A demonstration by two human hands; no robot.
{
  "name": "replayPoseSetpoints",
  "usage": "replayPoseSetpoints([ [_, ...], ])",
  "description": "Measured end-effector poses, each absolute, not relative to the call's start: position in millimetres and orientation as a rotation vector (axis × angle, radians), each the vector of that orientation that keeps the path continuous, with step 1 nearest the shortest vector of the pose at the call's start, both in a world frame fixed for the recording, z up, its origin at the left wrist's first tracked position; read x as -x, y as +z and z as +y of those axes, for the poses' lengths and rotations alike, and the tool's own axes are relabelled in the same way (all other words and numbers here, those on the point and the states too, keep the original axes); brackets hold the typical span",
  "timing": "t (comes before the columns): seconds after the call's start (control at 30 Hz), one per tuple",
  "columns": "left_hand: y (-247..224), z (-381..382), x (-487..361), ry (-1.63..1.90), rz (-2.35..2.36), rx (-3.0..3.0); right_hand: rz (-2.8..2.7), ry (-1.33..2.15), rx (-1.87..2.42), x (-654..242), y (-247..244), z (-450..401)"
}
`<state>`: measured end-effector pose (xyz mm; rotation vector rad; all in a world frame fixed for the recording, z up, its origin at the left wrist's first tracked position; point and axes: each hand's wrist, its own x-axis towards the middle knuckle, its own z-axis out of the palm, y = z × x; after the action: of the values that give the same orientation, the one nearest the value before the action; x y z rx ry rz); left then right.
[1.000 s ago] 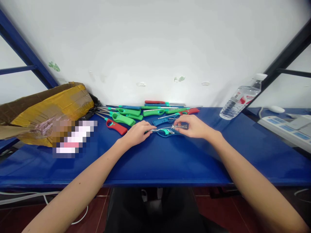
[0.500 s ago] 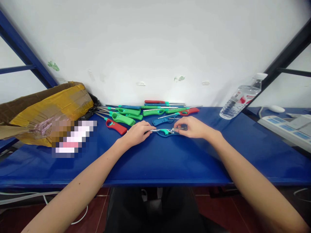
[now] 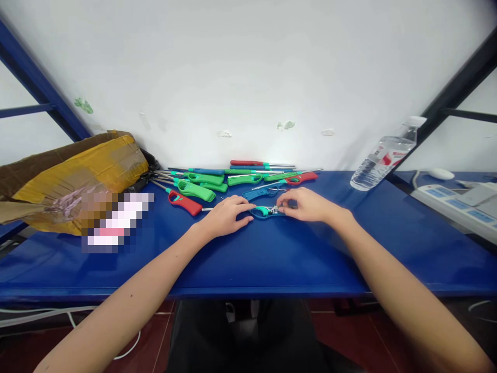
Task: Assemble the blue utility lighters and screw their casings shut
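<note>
An opened blue gas lighter (image 3: pixel 265 214) lies on the table, its turquoise trigger and small metal inner parts exposed. My left hand (image 3: pixel 226 215) is over its metal rod, index finger and thumb closed about the trigger end of the blue housing. The rod's far end shows left of that hand. At the housing's right end my right hand (image 3: pixel 308 204) pinches a small, dark, partly metal piece that I cannot identify. Its fingers hide part of the housing. Just behind lies a blue lighter shell (image 3: pixel 258 192).
Several green lighters (image 3: pixel 196 190) and a red lighter (image 3: pixel 186 202) lie at the back left, with more along the wall. A taped cardboard box (image 3: pixel 77 176) stands left. At right are a water bottle (image 3: pixel 382 155) and a white power strip (image 3: pixel 462 207).
My left hand has shifted right along the rod to the blue housing, uncovering the rod's end. My right hand stays at the housing's right end.
</note>
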<state>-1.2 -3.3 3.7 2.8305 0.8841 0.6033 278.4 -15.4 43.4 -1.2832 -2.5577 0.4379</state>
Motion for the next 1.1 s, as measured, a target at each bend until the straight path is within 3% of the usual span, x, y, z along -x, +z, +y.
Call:
replayPoseSetpoints([
  [0.73,-1.8,3.1,-13.9,0.719,0.952,-2.679,-2.574,0.288,1.274,-273.3,36.2,-14.8],
  [0.87,-2.3,3.2,-11.9,0.729,0.931,-2.681,-2.556,0.147,1.140,-266.6,28.3,-17.2],
  [1.1,-5.1,5.3,-10.6,0.725,0.911,-2.697,-2.591,0.223,0.991,-252.3,19.9,-19.3],
])
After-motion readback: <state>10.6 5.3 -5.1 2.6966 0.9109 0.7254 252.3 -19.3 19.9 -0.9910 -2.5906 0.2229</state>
